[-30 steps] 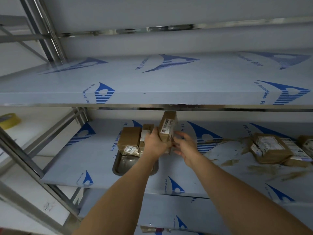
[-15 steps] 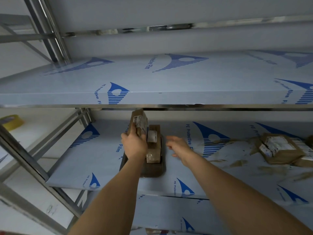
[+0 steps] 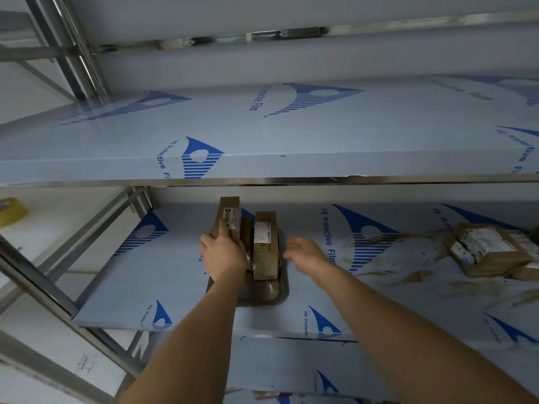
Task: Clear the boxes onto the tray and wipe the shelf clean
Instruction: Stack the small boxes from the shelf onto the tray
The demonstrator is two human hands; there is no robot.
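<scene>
The clearing step was in hand: the left hand (image 3: 224, 255) gripped a tall cardboard box (image 3: 229, 217), fingers curled round its lower end, and held it upright over the far left part of the metal tray (image 3: 278, 295). A second box (image 3: 264, 246) stood in the tray just to its right, with what looked like a third squeezed between the two, though that one was mostly hidden. The right hand (image 3: 306, 255) hovered beside the tray with fingers loose and spread, holding nothing. More boxes (image 3: 490, 249) lay well apart at the right end of the shelf (image 3: 145, 287), among brown smears (image 3: 466, 287) on the protective film, so the job was likely far from finished and no wiping could start there. The next move probably called for letting the held box settle without toppling its neighbour, then a long reach to the right. Room was tight overhead: the upper shelf's front edge (image 3: 291, 179) sat just above the upright box, so lifts had to stay low. The tray sat near the shelf's front lip, leaving little margin for a nudge outward.
</scene>
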